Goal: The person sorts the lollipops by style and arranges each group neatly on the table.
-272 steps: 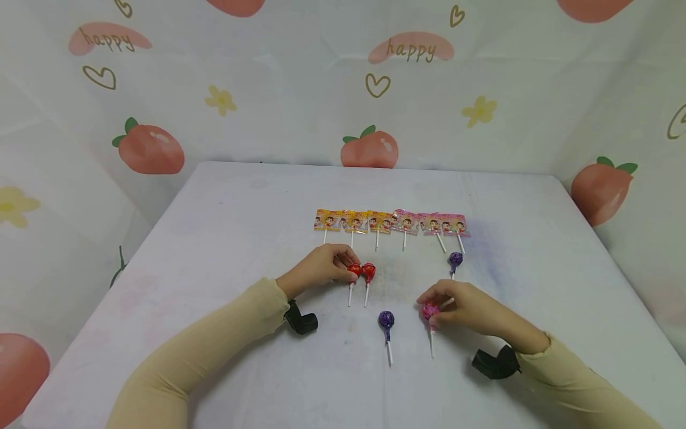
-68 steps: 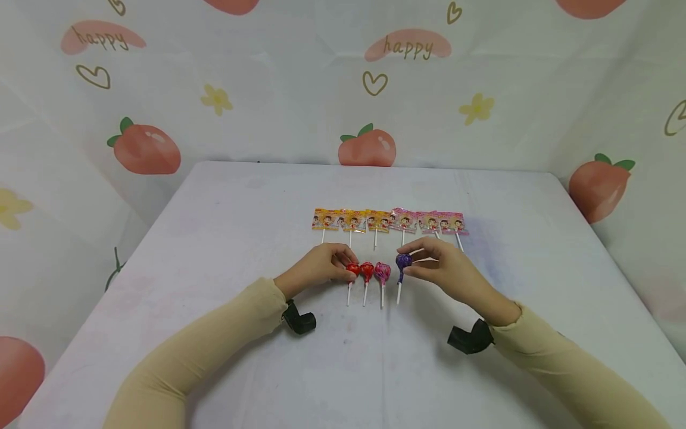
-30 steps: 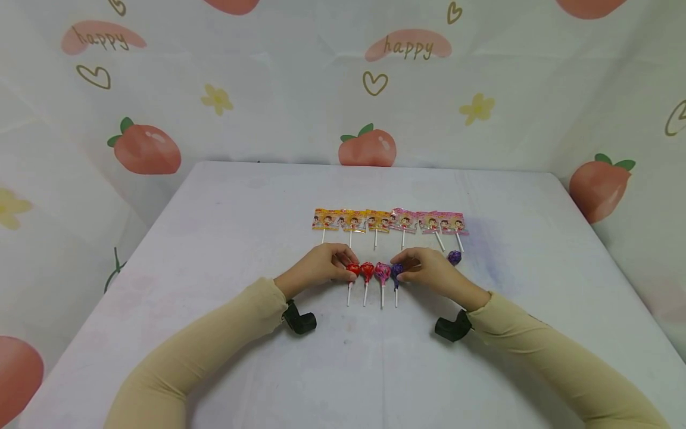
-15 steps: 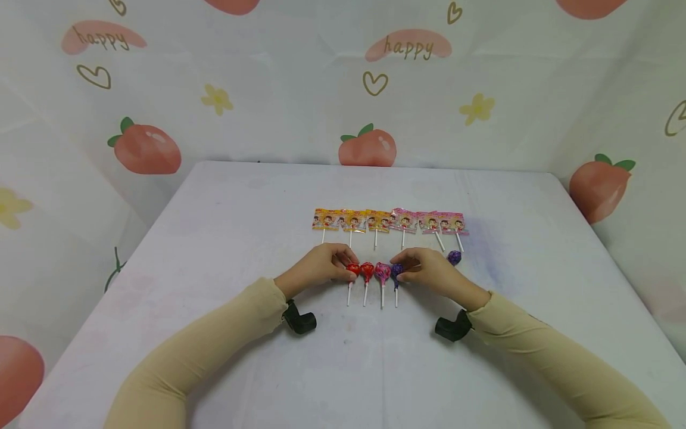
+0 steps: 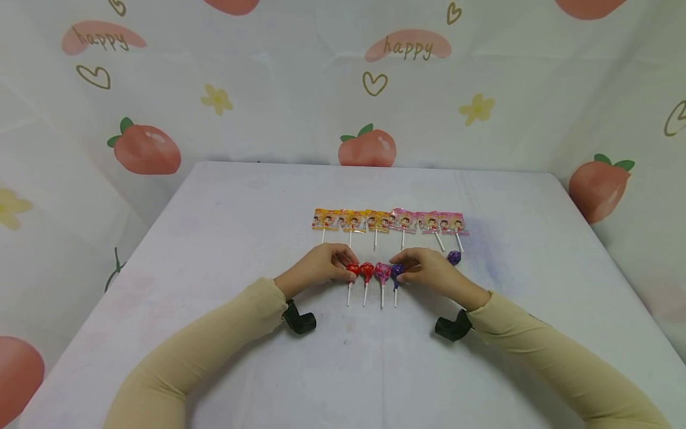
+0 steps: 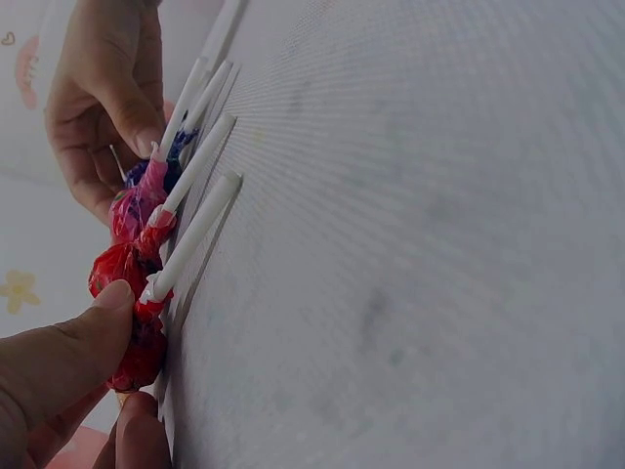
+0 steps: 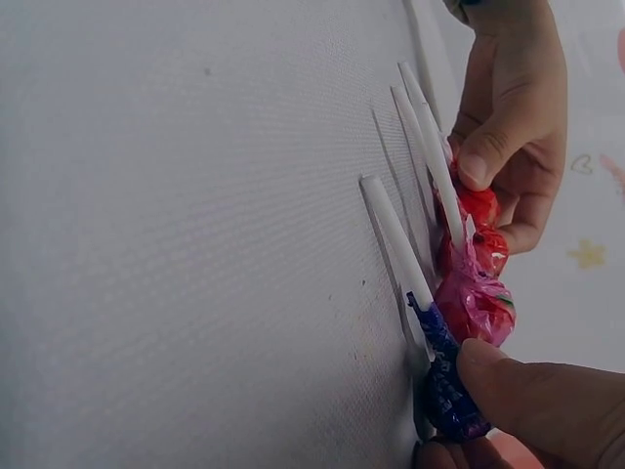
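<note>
Red, pink and purple lollipops lie side by side in a short row, sticks toward the person. My left hand point(image 5: 321, 266) pinches the leftmost red lollipop point(image 6: 139, 354) by its wrapped head, between thumb and fingers. Beside it lies a second red lollipop point(image 5: 367, 271), then a pink lollipop point(image 5: 383, 272). At the row's right end my right hand point(image 5: 429, 268) pinches a purple lollipop point(image 7: 451, 386), pressed close to the pink one. Another purple lollipop point(image 5: 454, 257) lies behind the right hand, its stick hidden by that hand.
Farther back, flat-packed lollipops lie in a line: yellow-wrapped lollipops point(image 5: 354, 221) on the left, pink-wrapped lollipops point(image 5: 430, 222) on the right. The white-covered table point(image 5: 257, 369) meets a printed cloth backdrop point(image 5: 300, 89). Black wrist cameras point(image 5: 301, 322) hang below both sleeves.
Earlier, my right hand set the pink lollipop beside the red ones. It then brought a purple lollipop leftward against the pink one. My left hand stayed on the red lollipop; the last second shows almost no motion.
</note>
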{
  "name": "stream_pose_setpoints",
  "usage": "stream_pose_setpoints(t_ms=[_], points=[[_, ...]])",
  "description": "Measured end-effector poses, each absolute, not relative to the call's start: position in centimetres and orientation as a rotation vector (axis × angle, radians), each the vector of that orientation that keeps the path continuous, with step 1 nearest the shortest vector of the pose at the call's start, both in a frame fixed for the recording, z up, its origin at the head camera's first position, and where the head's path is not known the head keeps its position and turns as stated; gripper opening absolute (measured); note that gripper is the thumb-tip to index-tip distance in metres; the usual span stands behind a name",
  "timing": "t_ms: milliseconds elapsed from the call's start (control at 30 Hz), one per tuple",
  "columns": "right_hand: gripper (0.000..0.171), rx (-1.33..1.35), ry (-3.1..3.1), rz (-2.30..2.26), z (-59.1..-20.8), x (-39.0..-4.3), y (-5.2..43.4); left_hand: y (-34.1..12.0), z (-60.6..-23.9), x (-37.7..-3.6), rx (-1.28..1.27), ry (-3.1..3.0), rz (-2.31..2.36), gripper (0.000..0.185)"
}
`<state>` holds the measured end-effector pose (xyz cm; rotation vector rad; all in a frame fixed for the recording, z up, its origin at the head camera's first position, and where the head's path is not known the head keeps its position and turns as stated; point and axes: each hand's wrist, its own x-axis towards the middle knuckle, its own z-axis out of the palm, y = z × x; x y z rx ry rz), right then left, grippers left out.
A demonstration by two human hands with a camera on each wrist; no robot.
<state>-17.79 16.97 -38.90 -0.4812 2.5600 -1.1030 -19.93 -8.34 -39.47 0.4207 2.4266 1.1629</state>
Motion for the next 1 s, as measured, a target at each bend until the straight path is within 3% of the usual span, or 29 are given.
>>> stream_pose_setpoints(t_ms=[1000], points=[[0.030,-0.479,2.552,-1.097,-38.57,-17.75,16.85,-8.42,-39.47,-19.91,0.421,2.411,1.177,0.025]])
